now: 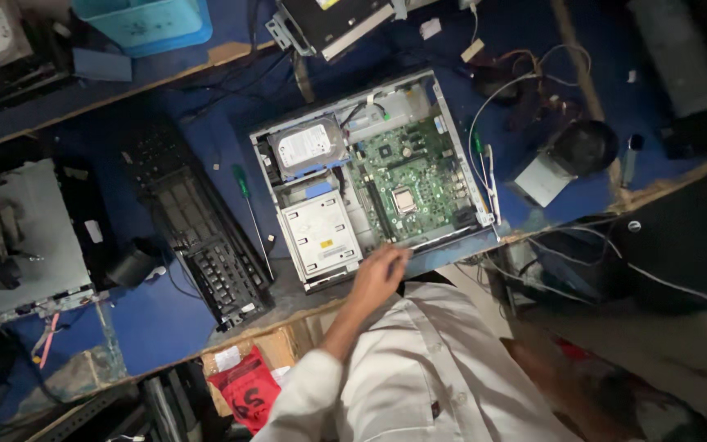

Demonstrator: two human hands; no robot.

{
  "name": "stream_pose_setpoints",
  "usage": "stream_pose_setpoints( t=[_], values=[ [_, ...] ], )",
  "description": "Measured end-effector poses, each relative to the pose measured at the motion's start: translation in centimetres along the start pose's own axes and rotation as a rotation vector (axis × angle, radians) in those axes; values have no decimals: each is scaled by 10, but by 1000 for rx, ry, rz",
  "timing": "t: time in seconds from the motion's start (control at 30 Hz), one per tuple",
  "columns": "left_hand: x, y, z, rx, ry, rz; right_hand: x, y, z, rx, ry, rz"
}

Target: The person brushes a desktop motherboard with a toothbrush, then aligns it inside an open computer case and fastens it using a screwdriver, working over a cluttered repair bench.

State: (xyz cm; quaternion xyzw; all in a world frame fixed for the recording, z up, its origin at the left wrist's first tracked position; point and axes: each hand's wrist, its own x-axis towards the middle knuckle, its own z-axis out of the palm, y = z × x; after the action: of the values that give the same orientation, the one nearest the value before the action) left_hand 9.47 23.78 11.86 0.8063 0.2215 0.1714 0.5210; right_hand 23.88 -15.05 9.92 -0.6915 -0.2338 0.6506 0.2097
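Blue workbench point(165, 311) carries an open desktop computer case point(370, 176) lying flat near its front edge, with a black panel point(202, 225) to the case's left and a green-handled screwdriver point(249, 213) between them. Inside the case: green motherboard point(411, 176) on the right side, silver hard drive point(306, 146) top left, pale optical drive point(321, 233) below it. Left hand point(378, 274), white sleeve, sits at the case's near edge just beside the optical drive, fingers together and curled onto the rim, can't tell if they pinch anything; right hand out of frame.
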Motion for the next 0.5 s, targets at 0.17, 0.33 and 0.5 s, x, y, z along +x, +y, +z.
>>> stream_pose_setpoints(
  t=[0.17, 0.33, 0.5],
  values=[
    [-110, -37, -80, 191, -517, -468, -13, 18, 23, -2, -83, 22],
    [-211, -73, -110, 235, -1132, -601, -8, 20, 15, -32, -89, 0],
    [-251, -62, -98, -60, -993, -715, -6, 15, 3, -58, -107, 1]
  ],
)
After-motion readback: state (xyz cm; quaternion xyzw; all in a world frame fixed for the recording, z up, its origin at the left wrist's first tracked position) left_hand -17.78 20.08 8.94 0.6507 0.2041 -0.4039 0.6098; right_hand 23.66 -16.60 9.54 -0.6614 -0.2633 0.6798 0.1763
